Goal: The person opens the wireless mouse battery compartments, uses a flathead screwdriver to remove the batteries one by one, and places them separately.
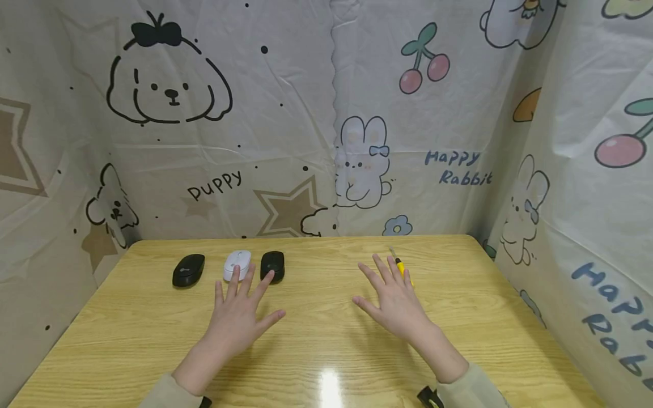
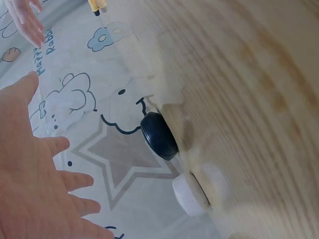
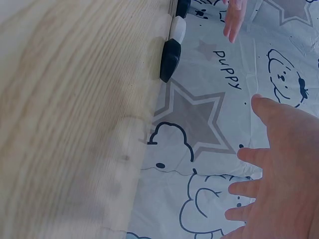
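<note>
Seen from the head camera, two bare hands hover palm-down over a light wooden table [image 1: 326,334], fingers spread and straight, grasping nothing. Left hand [image 1: 237,317] reaches toward a row of three computer mice near the table's far edge. From left to right these are a black mouse [image 1: 189,270], a white mouse [image 1: 237,264] and a second black mouse [image 1: 272,265]. Fingertips of the left hand overlap the white mouse and the second black mouse in this view; whether they touch cannot be told. Right hand [image 1: 395,300] is well apart from the mice, toward the table's right side. Just beyond its fingers lies a small screwdriver with a yellow handle [image 1: 400,265], partly hidden by them. Behind the table hangs a pale cartoon-printed cloth backdrop [image 1: 306,113] with puppies, rabbits, cherries and stars. The left wrist view shows the open left palm [image 2: 35,189] with the mice seen edge-on.
</note>
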